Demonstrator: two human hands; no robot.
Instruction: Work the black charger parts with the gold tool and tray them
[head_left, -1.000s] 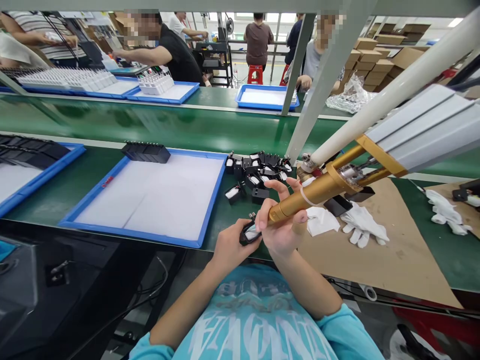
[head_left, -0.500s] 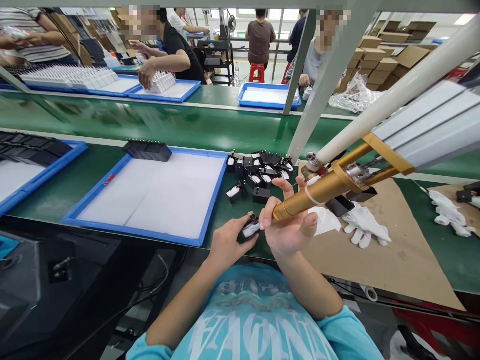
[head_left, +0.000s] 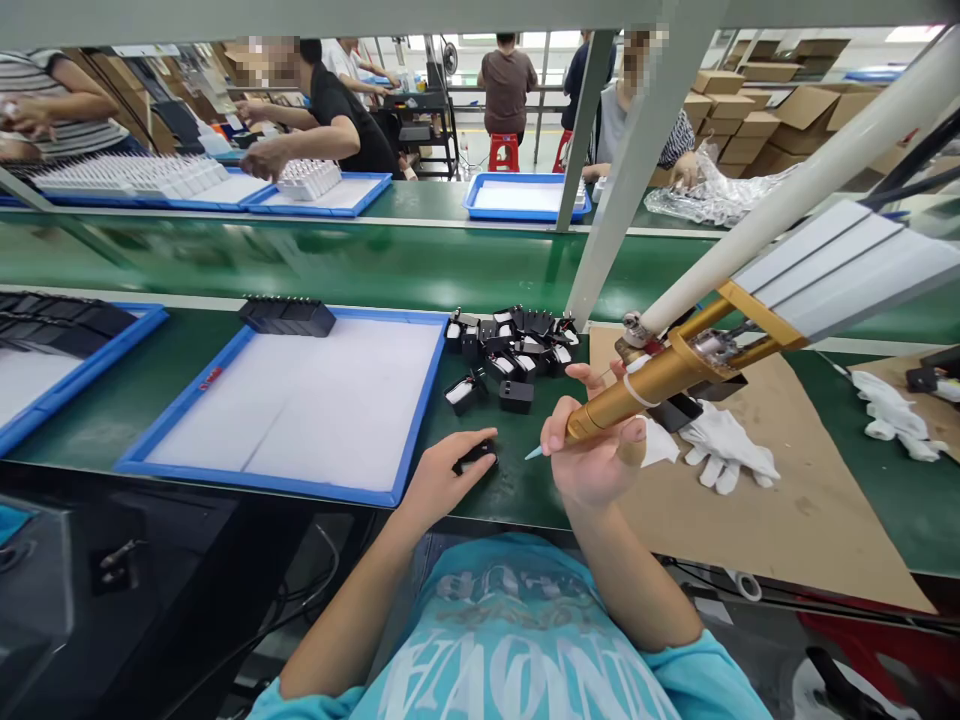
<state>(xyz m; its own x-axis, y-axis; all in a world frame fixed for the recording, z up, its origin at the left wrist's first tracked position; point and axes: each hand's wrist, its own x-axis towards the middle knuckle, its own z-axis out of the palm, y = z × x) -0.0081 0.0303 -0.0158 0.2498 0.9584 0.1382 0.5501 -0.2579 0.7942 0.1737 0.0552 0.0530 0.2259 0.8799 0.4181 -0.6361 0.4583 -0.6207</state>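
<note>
My left hand (head_left: 429, 478) rests low over the green bench with thumb and fingers closed around a small black plastic box (head_left: 480, 455), part of which they hide. In my right hand (head_left: 589, 468) is a gold, tube-shaped dispensing gun (head_left: 626, 400), gripped near its front end. Its pale blue tapered tip (head_left: 533, 453) points left toward the box, a short gap apart from it. Behind my hands lies a pile of black boxes (head_left: 517, 343) with white parts and wires; a separate black box (head_left: 517, 397) sits at the near side.
A blue-rimmed tray (head_left: 431, 400) with a row of black boxes (head_left: 287, 316) stands left. Brown cardboard (head_left: 795, 520) and white gloves (head_left: 727, 445) lie right. A slanted white pole (head_left: 757, 225) rises beside the gun. Several co-workers sit or stand across the bench.
The blue tip has come away from the black box. My right hand and the gun have shifted right; my left hand has moved slightly left, and the box's white part no longer shows.
</note>
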